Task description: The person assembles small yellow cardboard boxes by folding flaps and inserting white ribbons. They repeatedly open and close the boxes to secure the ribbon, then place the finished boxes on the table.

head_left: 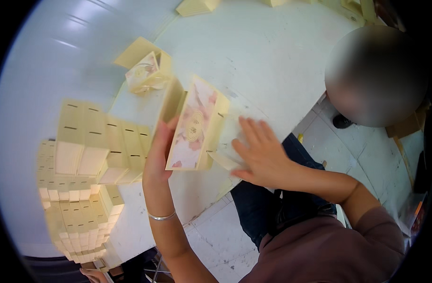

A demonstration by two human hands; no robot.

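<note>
My left hand (157, 153) is closed around the left side of a cream cardboard box (193, 129), holding it tilted over the table. The box has a pink floral front panel, and its cream side shows two short slits. To the right of that side, my right hand (263, 155) has its fingers stretched out and spread, slightly blurred. A pale strip (225, 161) runs from the box's lower slit toward my right thumb; whether the thumb touches it, I cannot tell. Beyond the held box stands a similar opened box (142, 70) with crumpled clear film at its front.
Tall stacks of cream slitted boxes (79, 141) fill the left side of the white table (263, 61). More cream pieces (197, 6) lie along the far edge. A person with a blurred head (376, 75) is at the right. Another person's hand (94, 275) shows at lower left.
</note>
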